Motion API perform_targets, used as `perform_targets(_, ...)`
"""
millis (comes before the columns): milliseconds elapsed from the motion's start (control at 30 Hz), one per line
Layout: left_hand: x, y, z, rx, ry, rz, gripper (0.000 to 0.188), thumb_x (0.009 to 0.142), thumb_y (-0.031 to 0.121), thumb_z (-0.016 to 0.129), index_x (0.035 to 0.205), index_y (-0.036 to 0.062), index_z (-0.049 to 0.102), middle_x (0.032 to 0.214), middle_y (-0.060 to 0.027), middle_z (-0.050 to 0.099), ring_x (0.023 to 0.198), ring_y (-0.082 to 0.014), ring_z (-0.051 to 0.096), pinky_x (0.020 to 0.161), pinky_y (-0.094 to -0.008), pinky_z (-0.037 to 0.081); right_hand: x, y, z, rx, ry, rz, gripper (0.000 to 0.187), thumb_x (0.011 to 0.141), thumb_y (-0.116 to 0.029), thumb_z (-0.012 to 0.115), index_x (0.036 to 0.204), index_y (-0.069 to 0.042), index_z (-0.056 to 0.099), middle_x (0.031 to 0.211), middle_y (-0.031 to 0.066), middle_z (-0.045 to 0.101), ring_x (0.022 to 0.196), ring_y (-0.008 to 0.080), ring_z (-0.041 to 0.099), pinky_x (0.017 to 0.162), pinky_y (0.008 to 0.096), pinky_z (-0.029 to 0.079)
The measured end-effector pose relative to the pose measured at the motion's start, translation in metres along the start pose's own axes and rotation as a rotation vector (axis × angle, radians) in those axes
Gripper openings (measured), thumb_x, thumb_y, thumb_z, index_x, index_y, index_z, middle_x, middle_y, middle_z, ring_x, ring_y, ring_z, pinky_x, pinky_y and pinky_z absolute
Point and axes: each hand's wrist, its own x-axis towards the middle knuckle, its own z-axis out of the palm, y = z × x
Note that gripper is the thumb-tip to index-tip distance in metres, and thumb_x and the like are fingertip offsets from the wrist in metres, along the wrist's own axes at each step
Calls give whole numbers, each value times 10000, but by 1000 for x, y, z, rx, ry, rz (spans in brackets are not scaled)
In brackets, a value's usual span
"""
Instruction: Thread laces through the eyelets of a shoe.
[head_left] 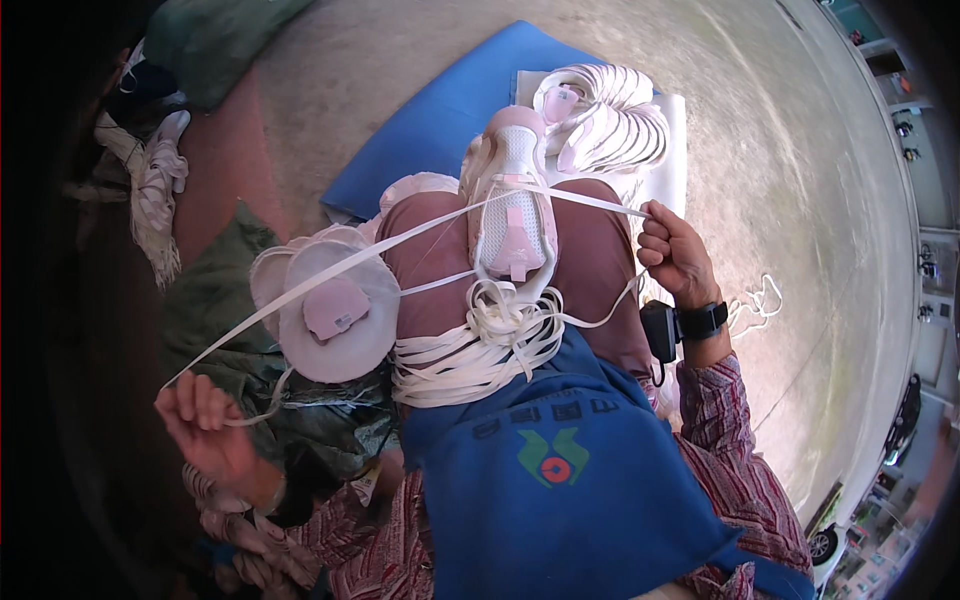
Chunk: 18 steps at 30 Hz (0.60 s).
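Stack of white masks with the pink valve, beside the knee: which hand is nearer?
Left. The left hand is just below-left of the mask stack, pulling a white strap. The right hand is across the lap, far right.

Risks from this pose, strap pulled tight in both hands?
1. The strap is taut between the left hand and right hand; it may slip from a pinch.
2. It crosses the mask stack on the lap and could tip it.
3. The loose strap pile may snag.

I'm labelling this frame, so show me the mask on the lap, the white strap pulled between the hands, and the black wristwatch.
mask on the lap (512,215), head view, mesh middle.
white strap (330,272), head view, taut mid-length.
black wristwatch (702,320), head view, band on the wrist.
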Motion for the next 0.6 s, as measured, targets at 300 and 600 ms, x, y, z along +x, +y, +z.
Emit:
perform_targets(300, -41, 126, -44, 42, 188, 429, 208, 1034, 150, 433, 971, -16, 541, 1106, -174, 551, 1213, -365, 482, 1202, -565, 218, 14, -26, -24, -258, 284, -310, 187, 959, -172, 641, 1085, -39, 608, 712, -34, 534, 589, 64, 490, 476, 205, 387)
perform_targets(600, 27, -96, 39, 857, 172, -92, 263, 1039, 182, 504, 1196, -5, 602, 988, -58, 628, 718, -67, 540, 591, -206, 454, 23, -12, -1, -1512, 484, -889, 209, 907, -143, 617, 1063, -30, 698, 943, 202, 680, 807, 312, 688, 736, 379, 540)
